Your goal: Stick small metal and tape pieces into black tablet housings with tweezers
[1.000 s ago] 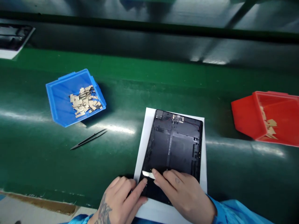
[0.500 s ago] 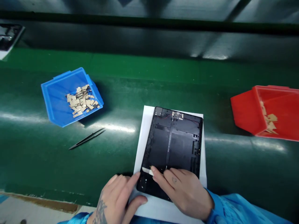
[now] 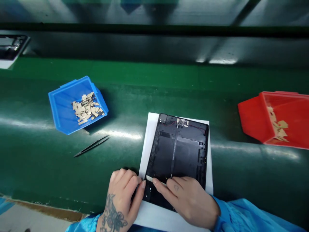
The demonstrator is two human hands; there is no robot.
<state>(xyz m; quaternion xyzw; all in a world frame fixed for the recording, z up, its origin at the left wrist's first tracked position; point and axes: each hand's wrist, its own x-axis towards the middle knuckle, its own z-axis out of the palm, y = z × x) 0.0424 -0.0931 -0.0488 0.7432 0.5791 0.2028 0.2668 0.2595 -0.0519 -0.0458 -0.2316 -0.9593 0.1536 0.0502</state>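
A black tablet back cover (image 3: 185, 154), inner side up, lies on a white sheet (image 3: 160, 214). My right hand (image 3: 189, 198) reaches over its lower part, with the index fingertip pressed on a short pale strip (image 3: 149, 178) near the left edge. The other fingers of that hand are curled, and the thumb is hidden. At the cover's lower left edge, my left hand (image 3: 124, 193) is closed, its thumb and index tips together against the rim. A small circuit board (image 3: 182, 122) with thin red wires sits at the cover's top.
To the left stands a blue bin (image 3: 61, 112) of pale pieces, with black tweezers (image 3: 92, 146) below it. At the right, a red bin (image 3: 252, 119) holds several pale pieces. Another device (image 3: 14, 48) lies at the far left, on the green bench (image 3: 135, 90).
My left thumb has come up to the cover's edge, and the left index finger has curled in. My right index fingertip has slid slightly left along the strip. The view has shifted slightly.
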